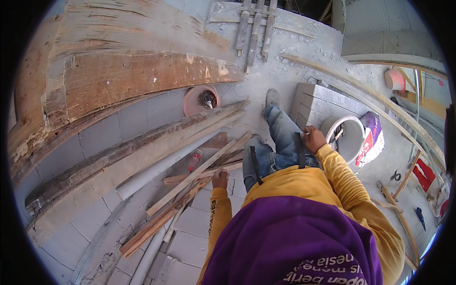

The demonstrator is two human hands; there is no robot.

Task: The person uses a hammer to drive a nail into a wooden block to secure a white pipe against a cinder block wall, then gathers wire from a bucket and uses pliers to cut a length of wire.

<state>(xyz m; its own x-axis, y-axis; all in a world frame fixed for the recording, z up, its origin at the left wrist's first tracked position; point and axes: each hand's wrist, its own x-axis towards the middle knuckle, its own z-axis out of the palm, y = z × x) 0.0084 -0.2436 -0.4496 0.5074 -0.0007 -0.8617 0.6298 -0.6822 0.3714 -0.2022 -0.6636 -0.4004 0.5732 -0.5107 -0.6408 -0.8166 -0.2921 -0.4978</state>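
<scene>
My left hand (220, 178) hangs low with its fingers curled, over the ends of several wooden strips (190, 187). Whatever its fingers may hold is hidden. On the other side, my right hand (313, 139) is bent at waist height with curled fingers and nothing visible in them. It appears close to a white bucket (357, 142) with tools inside, though the gap between them is unclear. Beside the bucket lies a purple and white sack (374, 135). A stack of grey blocks (311, 102) stands ahead of my right hand.
Long rough planks (137, 142) and a big plywood sheet (142, 78) stretch along the left. A pink bucket (192, 107) sits between them, and a plastic bottle (194, 160) lies near the strips. Dusty rubble and wooden bars (256, 33) are ahead. Scissors (395, 175) lie right.
</scene>
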